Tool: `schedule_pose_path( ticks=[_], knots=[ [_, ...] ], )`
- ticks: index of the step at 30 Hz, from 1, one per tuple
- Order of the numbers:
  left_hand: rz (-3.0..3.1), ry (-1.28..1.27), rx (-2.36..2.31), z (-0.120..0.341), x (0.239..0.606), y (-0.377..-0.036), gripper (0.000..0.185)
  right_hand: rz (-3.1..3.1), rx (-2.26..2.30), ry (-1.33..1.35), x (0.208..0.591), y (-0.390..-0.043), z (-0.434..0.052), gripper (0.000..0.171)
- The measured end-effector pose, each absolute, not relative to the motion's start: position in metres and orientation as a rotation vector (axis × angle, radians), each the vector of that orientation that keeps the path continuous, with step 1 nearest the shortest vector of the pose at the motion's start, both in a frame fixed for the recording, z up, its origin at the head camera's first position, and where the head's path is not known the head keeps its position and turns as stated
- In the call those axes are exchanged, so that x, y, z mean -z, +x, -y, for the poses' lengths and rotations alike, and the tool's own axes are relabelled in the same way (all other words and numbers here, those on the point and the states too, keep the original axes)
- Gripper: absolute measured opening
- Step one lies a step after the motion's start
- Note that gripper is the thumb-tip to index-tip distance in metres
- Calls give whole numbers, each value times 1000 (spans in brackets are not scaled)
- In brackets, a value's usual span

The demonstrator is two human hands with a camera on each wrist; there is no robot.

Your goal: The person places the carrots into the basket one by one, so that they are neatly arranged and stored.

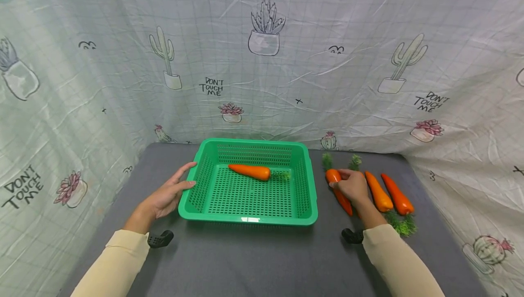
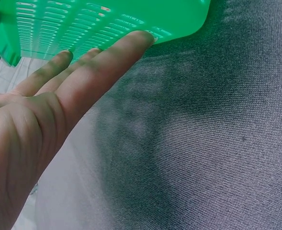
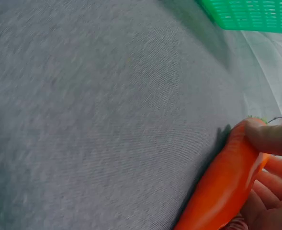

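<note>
Right hand [image 1: 353, 186]: fingers [image 3: 270, 139] curl over and under a carrot [image 1: 339, 189], thumb on its top near the leafy end; the carrot lies on the grey table [image 1: 262, 256] just right of the basket, orange body pointing toward the person, green top away. In the right wrist view the same carrot [image 3: 224, 187] rests against the cloth surface with the fingertips wrapped beneath it. Left hand [image 1: 167, 195]: fingers [image 2: 107, 57] straight and held together, tips touching the outer left wall of the green basket [image 1: 204, 183], thumb up near the rim; nothing gripped. Left wrist view shows the palm open, fingertips pressed to the slotted green plastic [image 2: 83, 24], table fabric below. Basket: rectangular, perforated sides and floor, sits mid-table between the two hands. Contents: one carrot in the basket [image 1: 250, 171], lying crosswise toward the far side, tip to the left, green tuft to the right. Right of the held carrot, two more carrots [image 1: 386, 192] lie side by side on the table, tips away from the person, green tops [image 1: 403, 225] toward the near edge. Another green tuft [image 1: 355, 161] shows beyond the right hand. Pale long sleeves [image 1: 118, 260] on both arms. Backdrop: wrinkled cloth [image 1: 262, 60] printed with cacti and lettering, hung on three sides.
</note>
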State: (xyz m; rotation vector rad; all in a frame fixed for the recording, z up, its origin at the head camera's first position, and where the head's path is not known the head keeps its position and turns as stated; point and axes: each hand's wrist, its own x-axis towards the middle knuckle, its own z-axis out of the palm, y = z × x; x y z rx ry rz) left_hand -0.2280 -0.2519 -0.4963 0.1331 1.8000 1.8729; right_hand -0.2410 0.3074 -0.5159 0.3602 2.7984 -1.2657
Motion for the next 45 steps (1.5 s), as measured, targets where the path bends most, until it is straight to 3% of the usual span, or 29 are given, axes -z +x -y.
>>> schedule_pose_path(
  ticks=[11, 27, 45],
  knots=[
    [-1801, 130, -1875, 251, 497, -227, 72, -2832, 1195, 443, 509, -241, -302, 57],
    [-1783, 145, -1888, 252, 497, -229, 73, -2678, 1520, 415, 492, -236, -313, 59],
    [-1803, 153, -1876, 252, 499, -229, 70, -2621, 1549, 430, 459, -229, -317, 63]
  ],
)
